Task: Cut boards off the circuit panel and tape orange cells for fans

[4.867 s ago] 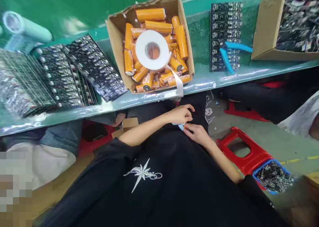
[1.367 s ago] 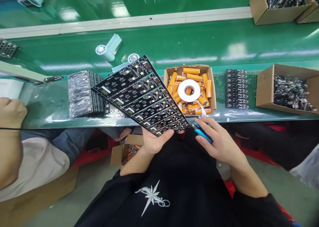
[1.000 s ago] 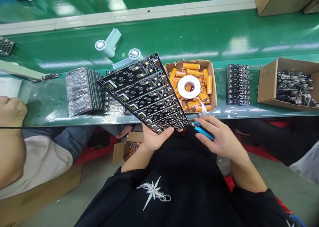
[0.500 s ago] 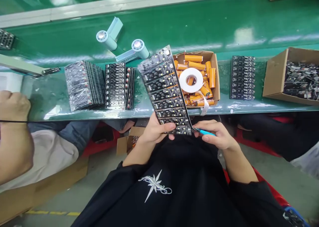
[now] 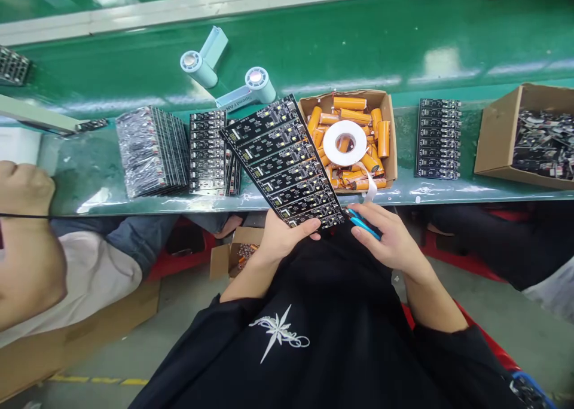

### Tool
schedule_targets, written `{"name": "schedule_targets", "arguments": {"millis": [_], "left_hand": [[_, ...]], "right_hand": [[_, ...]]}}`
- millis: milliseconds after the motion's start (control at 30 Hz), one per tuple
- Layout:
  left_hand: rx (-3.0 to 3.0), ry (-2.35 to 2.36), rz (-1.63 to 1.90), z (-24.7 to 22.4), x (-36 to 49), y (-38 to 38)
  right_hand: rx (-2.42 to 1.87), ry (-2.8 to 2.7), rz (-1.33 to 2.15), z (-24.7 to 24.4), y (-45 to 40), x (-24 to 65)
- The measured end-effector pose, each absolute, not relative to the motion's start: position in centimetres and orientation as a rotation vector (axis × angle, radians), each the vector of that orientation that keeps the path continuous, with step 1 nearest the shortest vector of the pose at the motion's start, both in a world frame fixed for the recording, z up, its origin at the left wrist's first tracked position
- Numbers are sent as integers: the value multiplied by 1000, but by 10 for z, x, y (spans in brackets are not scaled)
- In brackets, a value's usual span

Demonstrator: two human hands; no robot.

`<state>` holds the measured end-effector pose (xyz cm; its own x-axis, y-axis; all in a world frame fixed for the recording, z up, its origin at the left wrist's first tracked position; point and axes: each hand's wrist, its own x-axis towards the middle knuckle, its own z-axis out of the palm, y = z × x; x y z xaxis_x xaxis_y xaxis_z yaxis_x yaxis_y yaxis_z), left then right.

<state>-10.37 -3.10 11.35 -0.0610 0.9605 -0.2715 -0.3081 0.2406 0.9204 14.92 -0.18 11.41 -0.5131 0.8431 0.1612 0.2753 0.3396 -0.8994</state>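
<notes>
Hands meet at the near corner of a black circuit panel, cutters set to its edge.

Left hand (image 5: 280,241) pinches the circuit panel (image 5: 283,158) by its near end, above the lap and just short of the table (image 5: 394,56); right hand (image 5: 389,241) is closed around blue-handled cutters (image 5: 361,220), whose tip touches the panel's near right corner. Judged step: snipping one board strip free, which calls for a steady panel and a squeeze at the joint. The panel's long axis runs from that corner up and leftward, far end over the board stacks (image 5: 179,152).
</notes>
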Motion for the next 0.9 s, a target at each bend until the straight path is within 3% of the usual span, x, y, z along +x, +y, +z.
{"name": "schedule_targets", "arguments": {"millis": [233, 467, 767, 900], "left_hand": [[581, 872, 868, 124, -108, -22], [631, 1055, 1003, 117, -105, -29], [581, 782, 695, 117, -115, -30], [723, 932, 942, 114, -114, -33]], "right_hand": [[-498, -1774, 1560, 94, 10, 155], [-879, -1844, 1312, 106, -1, 153], [-613, -1737, 1626, 85, 8, 161], [-681, -1868, 1468, 92, 4, 166]]}}
